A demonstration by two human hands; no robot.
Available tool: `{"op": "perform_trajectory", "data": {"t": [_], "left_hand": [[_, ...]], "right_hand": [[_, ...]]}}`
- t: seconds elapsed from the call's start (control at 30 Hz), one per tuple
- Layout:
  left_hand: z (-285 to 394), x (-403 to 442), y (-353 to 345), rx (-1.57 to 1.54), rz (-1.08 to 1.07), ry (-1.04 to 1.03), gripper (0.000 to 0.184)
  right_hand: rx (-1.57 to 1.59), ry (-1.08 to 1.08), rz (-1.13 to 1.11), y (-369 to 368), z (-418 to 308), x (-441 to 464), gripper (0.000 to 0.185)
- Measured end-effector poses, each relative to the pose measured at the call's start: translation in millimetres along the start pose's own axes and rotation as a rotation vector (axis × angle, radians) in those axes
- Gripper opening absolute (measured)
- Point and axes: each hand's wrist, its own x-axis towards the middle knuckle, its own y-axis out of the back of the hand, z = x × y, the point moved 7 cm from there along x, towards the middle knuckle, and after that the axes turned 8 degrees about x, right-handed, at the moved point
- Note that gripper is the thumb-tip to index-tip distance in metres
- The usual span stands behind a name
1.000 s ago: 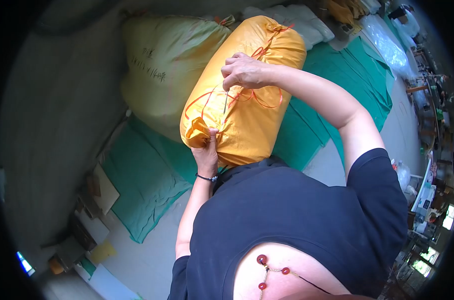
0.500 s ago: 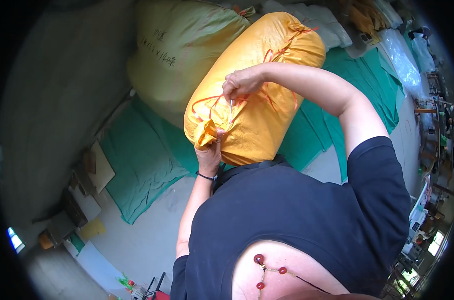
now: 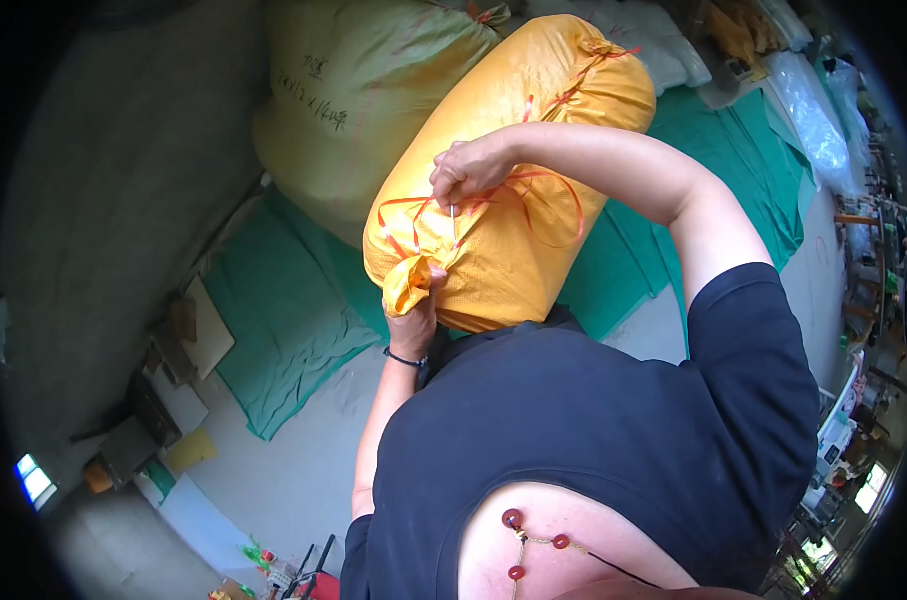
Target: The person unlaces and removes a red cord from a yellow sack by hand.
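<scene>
A stuffed yellow sack (image 3: 508, 260) lies in front of my body, its seam laced with red string (image 3: 579, 215). My left hand (image 3: 413, 318) is closed round a bunched corner (image 3: 407, 285) of the sack at its near left end. Above it, my right hand (image 3: 470, 172) is closed on a thin metal needle-like tool (image 3: 452, 224), which points down at the gathered cloth near my left thumb. Loops of the red string run across the sack beside my right hand.
A larger olive-green sack (image 3: 348, 130) with black handwriting stands behind on the left. Green cloth (image 3: 283, 310) covers part of the floor on both sides. Clear plastic bags (image 3: 813, 120) are at the upper right. Boards and boxes (image 3: 178, 400) line the left wall.
The sacks appear farther right and slightly higher than a second ago as the view shifted. My right hand has moved a little down and left over the yellow sack. Both hands keep their holds.
</scene>
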Motion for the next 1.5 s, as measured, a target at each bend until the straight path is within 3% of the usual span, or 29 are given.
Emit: {"op": "perform_trajectory", "data": {"t": [0.13,0.27,0.4,0.5,0.63,0.67,0.77,0.83,0.9,0.97,1.03,1.07,1.1,1.13,1.17,1.27,1.33,1.37,1.4,1.43,1.47,1.5], "left_hand": [[-17.2,-0.4,-6.8,-0.163,-0.009,0.111,0.007],[-14.7,5.5,-7.7,-0.157,0.027,0.152,0.008],[-20.1,7.8,-9.5,-0.191,-0.030,0.145,0.010],[-19.9,8.8,-9.1,-0.212,-0.045,0.170,0.011],[-27.1,8.7,-11.5,-0.215,-0.065,0.250,0.011],[-27.5,9.2,-11.5,-0.207,-0.091,0.268,0.011],[-29.9,12.2,-15.8,-0.317,-0.157,0.316,0.013],[-32.9,15.4,-17.6,-0.282,-0.212,0.323,0.016],[-28.7,18.9,-18.4,-0.282,-0.246,0.334,0.017],[-41.7,17.0,-24.7,-0.345,-0.226,0.354,0.022],[-51.1,18.7,-29.3,-0.344,-0.266,0.364,0.023],[-54.7,20.8,-31.3,-0.317,-0.278,0.346,0.023],[-57.8,22.7,-32.8,-0.287,-0.291,0.331,0.023],[-57.8,24.4,-33.7,-0.258,-0.305,0.313,0.023],[-54.1,25.0,-33.4,-0.279,-0.313,0.324,0.020],[-35.7,23.6,-34.1,-0.436,-0.358,0.364,0.016],[-36.1,26.8,-38.2,-0.327,-0.396,0.330,0.018],[-36.4,28.8,-40.7,-0.272,-0.413,0.314,0.019],[-30.8,30.0,-37.2,-0.231,-0.395,0.249,0.021],[-23.4,29.5,-31.6,-0.190,-0.370,0.184,0.022],[-15.8,30.0,-27.8,-0.152,-0.336,0.120,0.023],[-14.9,28.7,-27.6,-0.169,-0.333,0.125,0.024]], "right_hand": [[0.271,-0.066,-0.080,-14.1,23.7,9.0,0.010],[0.260,0.083,-0.099,-36.1,1.0,11.2,0.010],[-0.114,0.172,0.230,-32.5,-28.3,-15.2,0.012],[-0.626,0.191,0.912,-30.4,-86.5,-61.0,0.022],[-0.933,0.301,0.795,-97.0,-101.0,-59.9,0.019],[-0.990,0.306,0.883,-106.1,-102.0,-57.4,0.013],[-1.046,0.173,0.885,-115.0,-122.4,-46.9,0.008],[-0.923,0.466,0.966,-131.4,-170.4,-47.4,0.005],[-0.653,0.584,1.108,-135.8,-218.8,-62.3,0.006],[0.328,0.580,1.495,-123.7,-233.1,-120.3,0.008],[0.816,1.083,1.672,-133.0,-255.0,-205.2,0.006],[0.723,1.090,1.916,-162.3,-280.5,-258.2,0.005],[0.807,1.291,2.008,-211.0,-303.3,-309.5,0.007],[0.732,1.288,2.137,-276.4,-336.7,-369.1,0.024],[0.328,1.106,2.393,-387.1,-372.5,-457.9,0.030],[-0.578,0.679,3.019,-723.4,-481.8,-586.7,0.036],[-0.950,-0.392,3.350,-752.9,-479.6,-547.3,0.010],[-1.108,-1.029,3.346,-755.2,-467.1,-523.0,0.012],[-1.222,-1.713,3.192,-750.8,-449.8,-499.6,0.024],[-1.485,-2.075,2.505,-685.5,-410.1,-483.2,0.024],[-1.171,-2.112,2.313,-598.8,-369.8,-454.1,0.025],[-0.561,-2.010,2.522,-550.1,-299.9,-450.5,0.023]]}}
